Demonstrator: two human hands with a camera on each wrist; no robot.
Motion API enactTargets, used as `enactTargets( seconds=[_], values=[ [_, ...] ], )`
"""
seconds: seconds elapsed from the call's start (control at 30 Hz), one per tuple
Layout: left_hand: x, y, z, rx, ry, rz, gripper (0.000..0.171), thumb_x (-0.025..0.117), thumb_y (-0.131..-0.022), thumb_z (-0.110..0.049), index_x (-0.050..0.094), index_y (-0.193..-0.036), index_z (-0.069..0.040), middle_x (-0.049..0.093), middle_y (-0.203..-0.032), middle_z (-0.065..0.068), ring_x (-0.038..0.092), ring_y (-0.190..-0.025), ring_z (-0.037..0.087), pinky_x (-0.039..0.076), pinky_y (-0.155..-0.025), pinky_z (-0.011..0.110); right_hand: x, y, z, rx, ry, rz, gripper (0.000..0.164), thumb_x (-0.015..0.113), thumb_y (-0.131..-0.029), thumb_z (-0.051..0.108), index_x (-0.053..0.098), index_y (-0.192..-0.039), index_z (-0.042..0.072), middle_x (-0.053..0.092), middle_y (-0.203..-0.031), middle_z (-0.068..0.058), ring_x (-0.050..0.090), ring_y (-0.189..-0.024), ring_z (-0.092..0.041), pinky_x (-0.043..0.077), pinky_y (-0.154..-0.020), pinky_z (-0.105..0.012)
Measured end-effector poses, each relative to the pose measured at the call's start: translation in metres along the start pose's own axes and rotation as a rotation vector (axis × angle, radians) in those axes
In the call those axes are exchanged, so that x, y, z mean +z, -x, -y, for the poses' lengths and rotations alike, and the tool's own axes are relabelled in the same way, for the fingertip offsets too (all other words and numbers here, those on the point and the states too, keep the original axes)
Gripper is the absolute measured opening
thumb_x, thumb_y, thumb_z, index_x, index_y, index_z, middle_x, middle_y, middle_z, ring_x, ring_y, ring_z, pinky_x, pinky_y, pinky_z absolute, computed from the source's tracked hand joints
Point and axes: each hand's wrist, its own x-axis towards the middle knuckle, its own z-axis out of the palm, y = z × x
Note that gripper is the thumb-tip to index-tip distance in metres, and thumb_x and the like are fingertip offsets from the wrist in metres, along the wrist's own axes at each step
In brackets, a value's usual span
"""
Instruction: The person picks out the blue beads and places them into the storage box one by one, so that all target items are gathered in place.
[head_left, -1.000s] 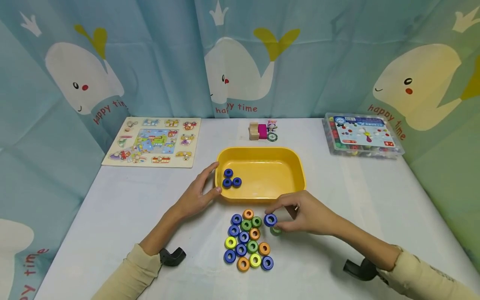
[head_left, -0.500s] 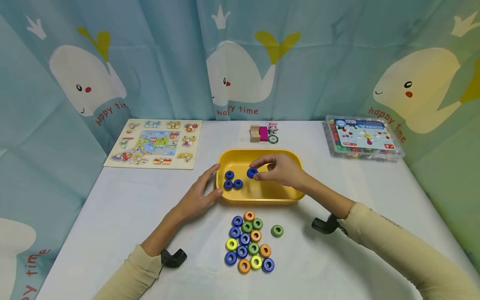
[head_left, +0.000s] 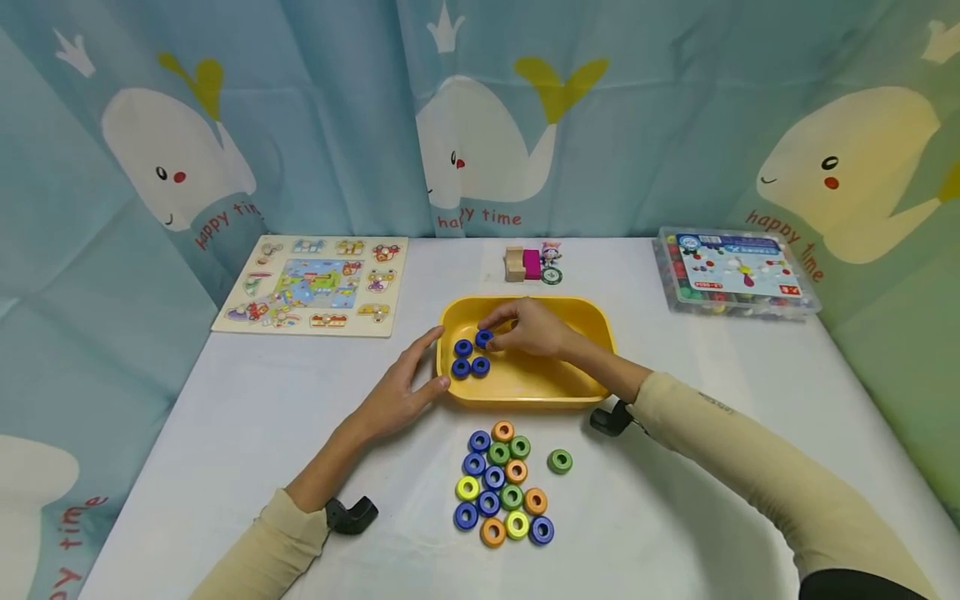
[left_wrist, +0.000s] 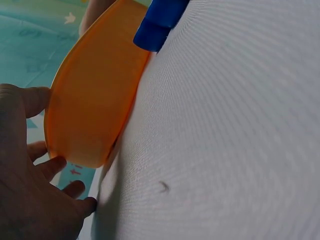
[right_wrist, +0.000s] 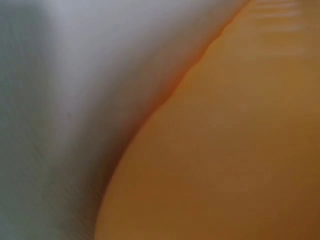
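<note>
on the white table [head_left: 397,533], in the yellow tray [head_left: 525,379], seems to be at a placing step. strewn in front of the tray with a mixed cluster of rings [head_left: 493,487]. touching the tray's left end with the left hand [head_left: 397,396], fingers spread, gripping nothing. reaching over the near right rim with the right hand [head_left: 531,327], back upward, thumb and finger pinching, just beside three blue rings [head_left: 461,374] inside, one more blue ring [head_left: 483,342]. likely calls next for lowering fully, then loosening the pinch.
</note>
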Motion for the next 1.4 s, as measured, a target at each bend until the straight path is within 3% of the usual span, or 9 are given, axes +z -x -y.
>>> enactTargets(
  seconds=[0.27, 0.47, 0.67, 0.8, 0.97, 1.07, 1.2, 1.3, 1.4],
  values=[
    [0.000, 0.000, -0.001, 0.003, -0.006, -0.003, 0.069, 0.057, -0.092, -0.033, 0.020, -0.149, -0.022, 0.020, -0.151, -0.009, 0.016, -0.138, 0.016, 0.016, -0.110, 0.047, 0.003, -0.002, -0.001, -0.012, 0.012, 0.048, 0.025, 0.077, -0.077, 0.018, 0.071, -0.102, 0.016, 0.067, -0.097, 0.009, 0.058, -0.098, -0.011, 0.048, -0.085, -0.027],
    [0.000, 0.000, -0.001, -0.005, -0.005, -0.005, 0.068, 0.057, -0.092, -0.033, 0.021, -0.149, -0.022, 0.020, -0.151, -0.009, 0.016, -0.138, 0.016, 0.016, -0.110, 0.047, -0.006, 0.011, 0.006, -0.048, -0.037, -0.008, 0.028, 0.076, -0.078, 0.020, 0.070, -0.106, 0.014, 0.067, -0.102, 0.004, 0.058, -0.087, -0.017, 0.049, -0.071, -0.026],
    [0.000, 0.000, -0.001, 0.000, -0.012, -0.010, 0.069, 0.054, -0.092, -0.042, 0.020, -0.149, -0.023, 0.019, -0.151, -0.010, 0.016, -0.138, 0.016, 0.016, -0.110, 0.047, -0.013, 0.067, 0.033, -0.141, 0.040, -0.046, 0.026, 0.076, -0.078, 0.030, 0.071, -0.102, 0.022, 0.065, -0.083, 0.006, 0.044, -0.052, -0.019, 0.036, -0.046, -0.026],
    [0.000, 0.000, 0.001, 0.002, -0.016, -0.008, 0.070, 0.054, -0.091, -0.045, 0.020, -0.149, -0.025, 0.019, -0.151, -0.010, 0.016, -0.138, 0.016, 0.016, -0.110, 0.046, -0.004, 0.124, 0.044, -0.173, 0.029, -0.005, 0.025, 0.075, -0.078, 0.035, 0.070, -0.102, 0.030, 0.063, -0.081, 0.011, 0.046, -0.055, -0.011, 0.038, -0.047, -0.023],
    [0.001, 0.001, 0.000, -0.011, -0.017, -0.005, 0.069, 0.055, -0.091, -0.041, 0.020, -0.149, -0.027, 0.018, -0.151, -0.011, 0.016, -0.138, 0.015, 0.016, -0.110, 0.045, 0.026, 0.185, 0.038, -0.191, -0.054, -0.024, 0.023, 0.075, -0.078, 0.029, 0.069, -0.100, 0.029, 0.065, -0.090, 0.012, 0.044, -0.051, -0.005, 0.038, -0.042, -0.020],
    [0.001, 0.000, -0.001, -0.011, -0.016, -0.007, 0.069, 0.056, -0.091, -0.037, 0.020, -0.149, -0.025, 0.019, -0.151, -0.010, 0.016, -0.138, 0.016, 0.015, -0.110, 0.046, 0.046, 0.211, 0.031, -0.148, -0.084, -0.092, 0.023, 0.077, -0.076, 0.026, 0.069, -0.098, 0.026, 0.064, -0.081, 0.008, 0.040, -0.048, -0.001, 0.035, -0.039, -0.018],
    [0.000, 0.000, -0.002, -0.014, -0.017, -0.011, 0.068, 0.056, -0.091, -0.035, 0.021, -0.149, -0.025, 0.020, -0.151, -0.009, 0.017, -0.138, 0.016, 0.016, -0.110, 0.046, 0.070, 0.234, 0.030, 0.028, -0.114, -0.161, 0.026, 0.079, -0.073, 0.032, 0.069, -0.097, 0.028, 0.057, -0.067, 0.005, 0.039, -0.047, 0.000, 0.034, -0.039, -0.017],
    [0.000, 0.000, -0.003, -0.017, -0.015, -0.011, 0.068, 0.056, -0.091, -0.035, 0.021, -0.148, -0.025, 0.021, -0.151, -0.010, 0.017, -0.137, 0.015, 0.016, -0.110, 0.045, 0.085, 0.244, 0.031, 0.117, -0.110, -0.196, 0.029, 0.079, -0.071, 0.038, 0.069, -0.098, 0.031, 0.058, -0.071, 0.008, 0.041, -0.048, -0.002, 0.037, -0.041, -0.018],
    [0.001, 0.000, -0.003, -0.016, -0.007, -0.008, 0.068, 0.057, -0.091, -0.032, 0.021, -0.148, -0.025, 0.021, -0.151, -0.011, 0.016, -0.137, 0.014, 0.016, -0.110, 0.045, 0.097, 0.248, 0.031, 0.136, -0.095, -0.237, 0.031, 0.079, -0.070, 0.040, 0.069, -0.099, 0.032, 0.062, -0.081, 0.011, 0.043, -0.049, -0.003, 0.038, -0.042, -0.019]
  ],
)
